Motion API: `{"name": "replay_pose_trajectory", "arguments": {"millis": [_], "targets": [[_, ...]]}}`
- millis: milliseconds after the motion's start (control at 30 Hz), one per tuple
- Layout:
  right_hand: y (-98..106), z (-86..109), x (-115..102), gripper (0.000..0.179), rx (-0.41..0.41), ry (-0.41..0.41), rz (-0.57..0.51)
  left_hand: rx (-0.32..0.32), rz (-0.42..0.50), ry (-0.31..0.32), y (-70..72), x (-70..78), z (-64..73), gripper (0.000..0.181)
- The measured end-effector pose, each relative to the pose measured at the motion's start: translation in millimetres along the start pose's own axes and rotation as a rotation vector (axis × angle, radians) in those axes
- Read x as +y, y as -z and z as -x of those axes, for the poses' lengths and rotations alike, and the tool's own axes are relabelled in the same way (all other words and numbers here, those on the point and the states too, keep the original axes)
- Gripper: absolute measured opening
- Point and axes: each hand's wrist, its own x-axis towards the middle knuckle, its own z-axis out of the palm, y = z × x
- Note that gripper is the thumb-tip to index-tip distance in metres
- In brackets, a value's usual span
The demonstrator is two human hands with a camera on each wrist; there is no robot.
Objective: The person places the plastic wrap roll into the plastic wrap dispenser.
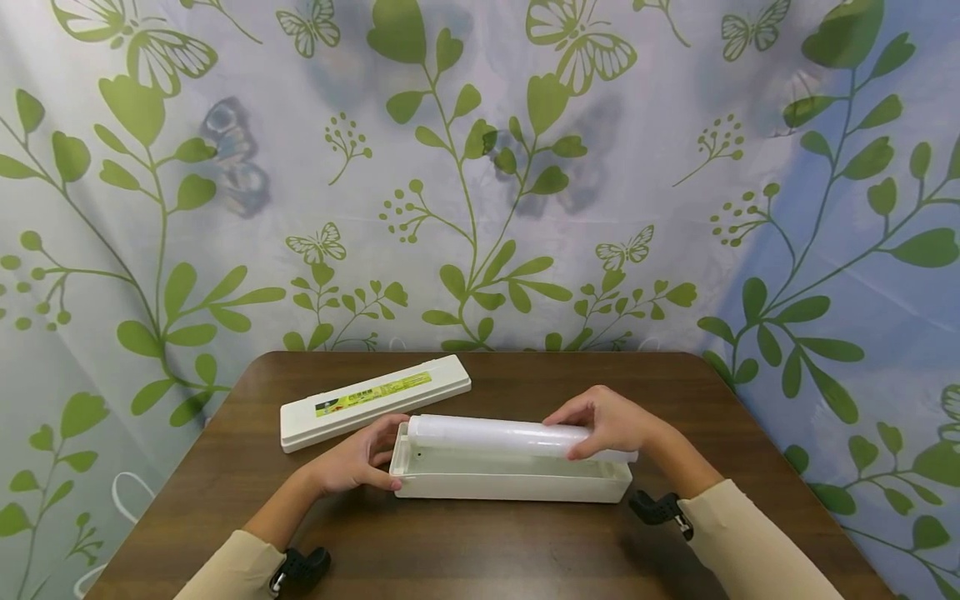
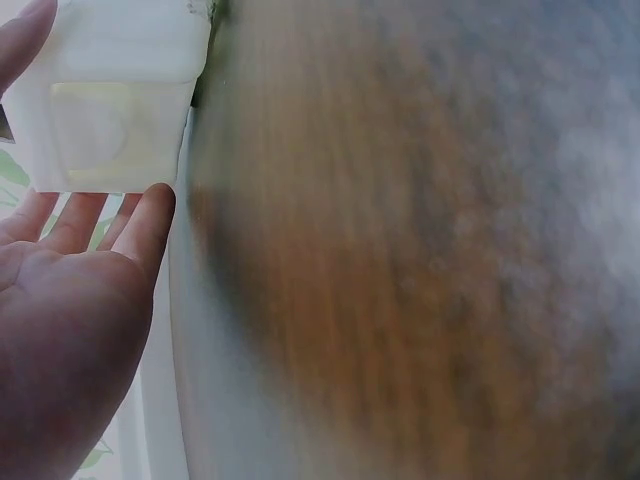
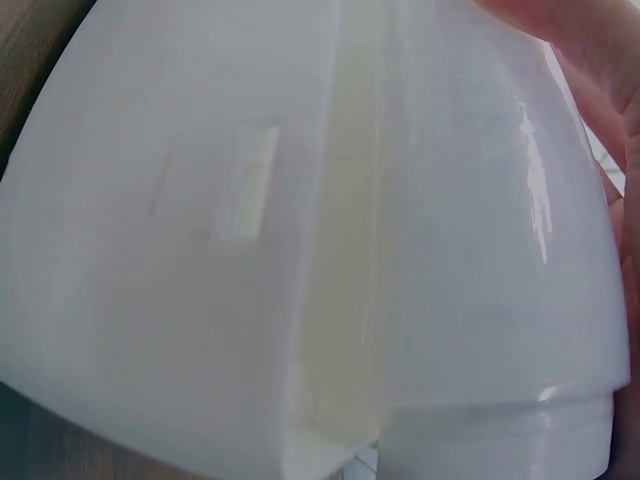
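A long white plastic box lies lengthwise on the table, its top uncovered. My left hand grips the box's left end, thumb at the front corner and fingers round the back; the left wrist view shows that end wall close up. With my right hand I hold a white, glossy roll of plastic wrap near its right end, thumb in front and fingers behind. The roll lies along the back of the box opening, its right end jutting past the box. In the right wrist view, the roll appears beside the box wall.
Behind and left of the box, a white lid with a yellow-green label lies slanted on the brown wooden table. A curtain printed with green leaves and butterflies hangs behind the table. A white cord loop shows at the left edge.
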Motion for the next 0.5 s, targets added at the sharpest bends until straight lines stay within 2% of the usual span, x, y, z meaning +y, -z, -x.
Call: {"name": "replay_pose_trajectory", "arguments": {"millis": [500], "targets": [[-7.9, -6.1, -2.3, 0.047, -0.028, -0.005, 0.009, 0.001, -0.015, -0.019, -0.5, -1.3, -1.2, 0.086]]}}
